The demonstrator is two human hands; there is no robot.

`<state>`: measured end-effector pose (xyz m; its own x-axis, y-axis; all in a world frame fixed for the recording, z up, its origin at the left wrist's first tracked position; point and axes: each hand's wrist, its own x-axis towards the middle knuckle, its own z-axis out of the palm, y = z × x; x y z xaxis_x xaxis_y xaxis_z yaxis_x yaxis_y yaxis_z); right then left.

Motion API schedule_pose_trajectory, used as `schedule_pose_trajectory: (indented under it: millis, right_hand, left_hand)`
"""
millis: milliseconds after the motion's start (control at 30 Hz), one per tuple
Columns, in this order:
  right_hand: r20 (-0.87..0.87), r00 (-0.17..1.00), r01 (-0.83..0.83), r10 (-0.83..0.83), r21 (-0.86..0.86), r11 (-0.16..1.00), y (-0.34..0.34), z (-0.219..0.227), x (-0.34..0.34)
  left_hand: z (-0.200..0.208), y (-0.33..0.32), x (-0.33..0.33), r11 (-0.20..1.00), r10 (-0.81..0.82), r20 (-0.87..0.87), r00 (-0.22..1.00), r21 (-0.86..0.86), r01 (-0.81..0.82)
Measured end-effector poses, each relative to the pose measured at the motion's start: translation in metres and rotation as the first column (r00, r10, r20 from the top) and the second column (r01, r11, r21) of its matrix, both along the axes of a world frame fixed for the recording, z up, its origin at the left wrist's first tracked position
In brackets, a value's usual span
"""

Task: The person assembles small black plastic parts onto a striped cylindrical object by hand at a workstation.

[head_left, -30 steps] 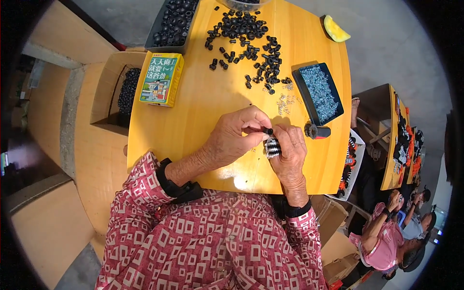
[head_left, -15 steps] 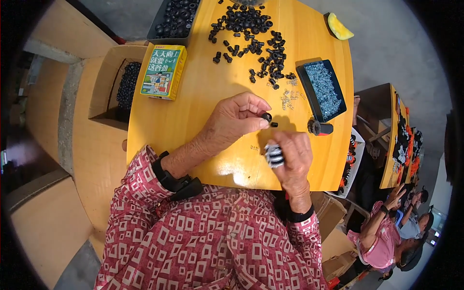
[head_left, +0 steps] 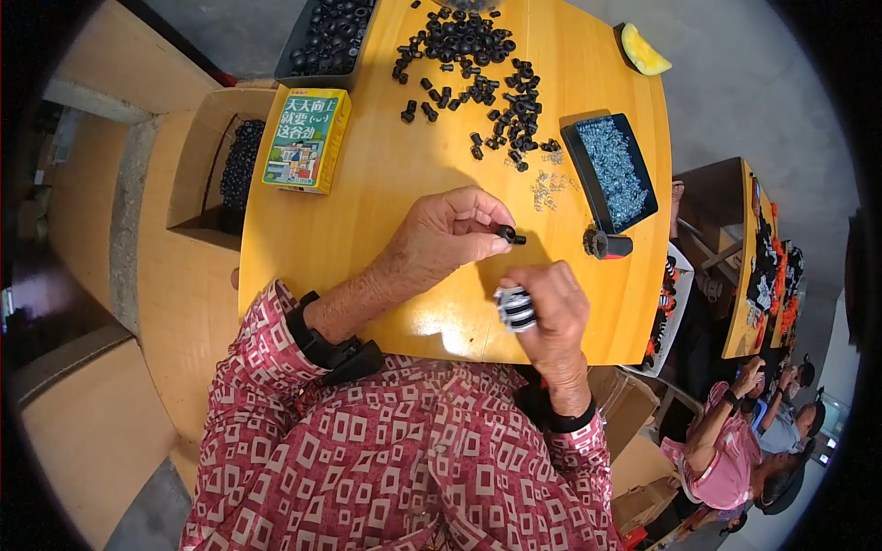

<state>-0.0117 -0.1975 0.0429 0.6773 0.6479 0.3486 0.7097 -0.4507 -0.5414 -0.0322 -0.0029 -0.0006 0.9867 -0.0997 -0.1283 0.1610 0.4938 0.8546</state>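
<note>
Over the middle of the table my left hand [head_left: 448, 230] pinches a small black plastic fitting [head_left: 505, 233] between thumb and fingertips. A narrow black stub [head_left: 520, 241] shows at its right end; whether the two are joined I cannot tell. Lower and to the right, my right hand [head_left: 553, 308] is closed round a black-and-white striped object [head_left: 515, 309], whose kind is not clear. It is held apart from the fitting. Several loose black fittings [head_left: 521, 115] lie scattered at the far side of the table, some singly and some in a heap.
A black tray [head_left: 584, 184] of small clear pieces stands right, beside a red-and-black cylinder [head_left: 617, 246]. Tiny clear bits [head_left: 549, 191] lie nearby. A yellow box [head_left: 335, 138], a grey bin [head_left: 285, 73] and a cardboard box [head_left: 204, 151] are left. A fruit slice [head_left: 646, 53] sits far right.
The fitting in my left hand has turned and shifted slightly, and the stub now meets it instead of showing apart. My right hand has moved slightly down with the striped object.
</note>
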Motion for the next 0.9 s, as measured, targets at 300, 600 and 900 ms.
schedule_pose_trajectory:
  millis: [300,600,900]
  right_hand:
    - [-0.193,0.974,0.174,-0.12,0.298,0.938,0.002,0.003,0.011]
    - [-0.272,0.958,0.176,-0.095,0.291,0.94,0.007,0.0,0.009]
    - [-0.379,0.92,0.218,-0.099,0.284,0.934,0.006,-0.003,0.009]
  left_hand:
    - [0.001,-0.007,-0.005,0.988,-0.015,0.029,0.999,0.155,0.011]
    - [0.003,-0.008,-0.008,0.994,-0.033,0.029,0.999,0.109,0.029]
    - [0.005,-0.007,-0.006,0.993,-0.048,0.012,0.999,0.111,0.047]
